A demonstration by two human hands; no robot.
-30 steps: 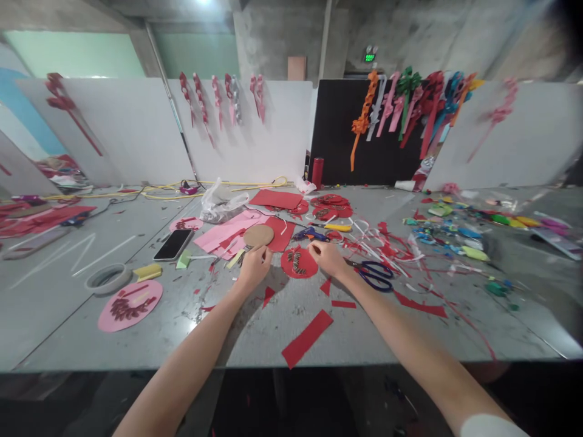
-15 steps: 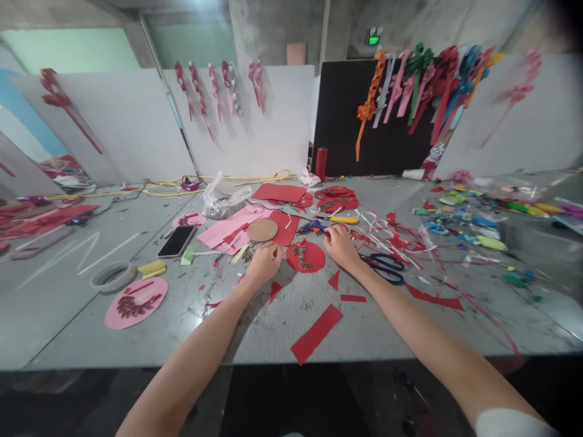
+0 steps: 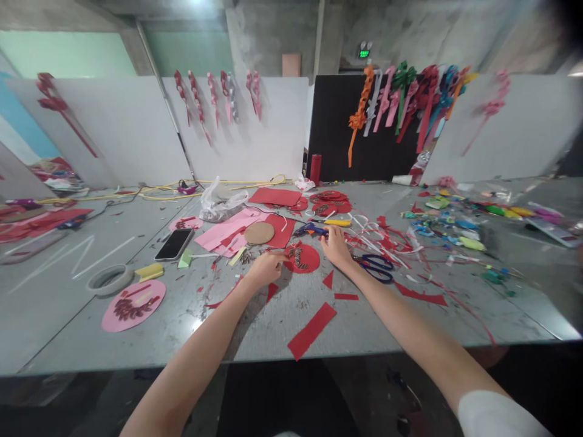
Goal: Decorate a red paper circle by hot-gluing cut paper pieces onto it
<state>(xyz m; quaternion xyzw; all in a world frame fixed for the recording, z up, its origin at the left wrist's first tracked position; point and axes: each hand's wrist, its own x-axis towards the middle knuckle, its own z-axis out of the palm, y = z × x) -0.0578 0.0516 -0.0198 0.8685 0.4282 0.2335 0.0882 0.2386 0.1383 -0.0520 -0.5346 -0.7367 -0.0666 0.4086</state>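
My left hand point(image 3: 268, 268) has its fingertips drawn together at the left edge of a red round piece point(image 3: 310, 260). What may be between those fingertips is too small to make out. Brown seed-like pieces point(image 3: 299, 257) form a curved row on that red round. To its upper right, my right hand point(image 3: 336, 246) has curled fingers at the end of a blue glue gun point(image 3: 312, 229), which lies low over the table. Beside the left hand is a small heap of brown pieces point(image 3: 246, 257). A tan disc point(image 3: 259, 233) lies behind it.
Blue-handled scissors point(image 3: 374, 267) lie right of my right wrist, near tangled red and white strips point(image 3: 387, 240). To the left are a phone point(image 3: 174, 244), a tape roll point(image 3: 110, 280) and a pink round point(image 3: 133, 306). A red rectangle point(image 3: 312, 331) lies near the front edge.
My left hand has moved right, from beside the brown pieces to the edge of the red round. My right hand stays by the glue gun. The camera view has shifted slightly.
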